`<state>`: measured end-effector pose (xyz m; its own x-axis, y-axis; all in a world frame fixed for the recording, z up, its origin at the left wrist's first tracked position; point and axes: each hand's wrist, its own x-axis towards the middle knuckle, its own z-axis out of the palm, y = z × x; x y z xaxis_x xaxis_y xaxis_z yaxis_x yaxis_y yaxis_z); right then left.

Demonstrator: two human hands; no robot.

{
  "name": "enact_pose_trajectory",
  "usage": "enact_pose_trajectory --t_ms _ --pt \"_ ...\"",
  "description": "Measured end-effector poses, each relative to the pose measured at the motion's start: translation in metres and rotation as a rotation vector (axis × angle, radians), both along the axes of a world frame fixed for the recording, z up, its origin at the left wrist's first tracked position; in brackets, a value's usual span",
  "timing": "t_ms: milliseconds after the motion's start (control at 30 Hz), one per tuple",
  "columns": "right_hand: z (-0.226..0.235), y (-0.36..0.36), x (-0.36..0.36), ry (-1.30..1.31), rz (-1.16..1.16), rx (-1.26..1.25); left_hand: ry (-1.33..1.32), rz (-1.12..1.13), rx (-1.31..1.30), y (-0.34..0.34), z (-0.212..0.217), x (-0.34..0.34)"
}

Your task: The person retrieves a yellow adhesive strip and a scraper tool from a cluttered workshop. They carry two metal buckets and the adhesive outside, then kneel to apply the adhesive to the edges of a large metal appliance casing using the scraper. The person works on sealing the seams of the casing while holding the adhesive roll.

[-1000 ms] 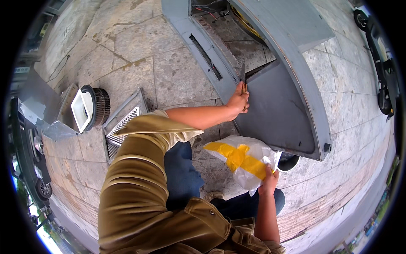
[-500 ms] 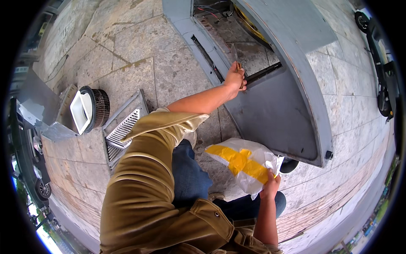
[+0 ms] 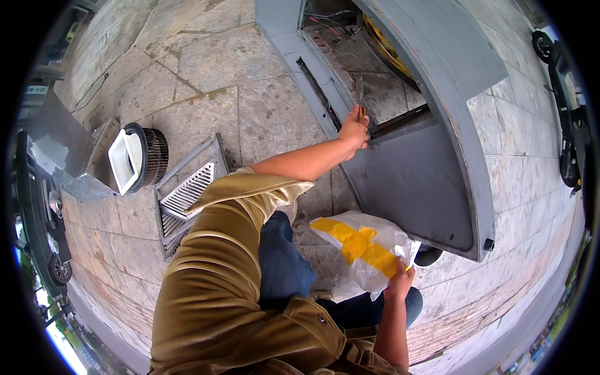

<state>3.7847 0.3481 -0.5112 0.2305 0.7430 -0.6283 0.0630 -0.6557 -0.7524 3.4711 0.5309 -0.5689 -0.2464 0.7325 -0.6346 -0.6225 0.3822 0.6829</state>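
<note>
My left hand (image 3: 355,130) is closed around a putty knife (image 3: 360,95), its thin blade pointing away from me and a bit of brown handle showing. The hand is by the opening's corner in a grey metal appliance casing (image 3: 419,181) lying on the paving; whether the blade touches it I cannot tell. In my right hand (image 3: 400,282), low at the right, is the edge of a white plastic bag (image 3: 374,278) with a yellow cross-shaped print. The bag hangs over my knee, beside the casing's near end. Its contents are hidden.
Left of me lie a slatted grille panel (image 3: 191,190), a dark round fan wheel (image 3: 156,153) with a white rectangular frame (image 3: 125,161), and a bent metal box (image 3: 94,175). Wires (image 3: 325,20) show inside the casing. A scooter (image 3: 562,112) stands far right, a car (image 3: 47,219) far left.
The view has shifted slightly, moving the scene a little right and down. My left hand has tilted a little at the opening with the putty knife; the right hand keeps its grip on the bag.
</note>
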Motion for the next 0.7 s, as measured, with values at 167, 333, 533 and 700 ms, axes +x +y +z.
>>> enact_pose_trajectory --t_ms 167,333,533,700 --pt "-0.001 0.0 -0.005 0.044 -0.022 0.017 -0.017 0.093 0.086 0.03 -0.016 -0.051" --pt "-0.001 -0.001 -0.004 0.057 -0.023 0.021 0.072 0.005 -0.008 0.041 -0.01 -0.058" --pt "0.005 -0.001 -0.01 0.038 -0.058 0.014 0.23 -0.02 0.02 0.044 -0.02 -0.052" --pt "0.002 -0.006 -0.004 0.001 -0.057 0.026 0.281 0.036 0.053 0.044 -0.031 -0.043"
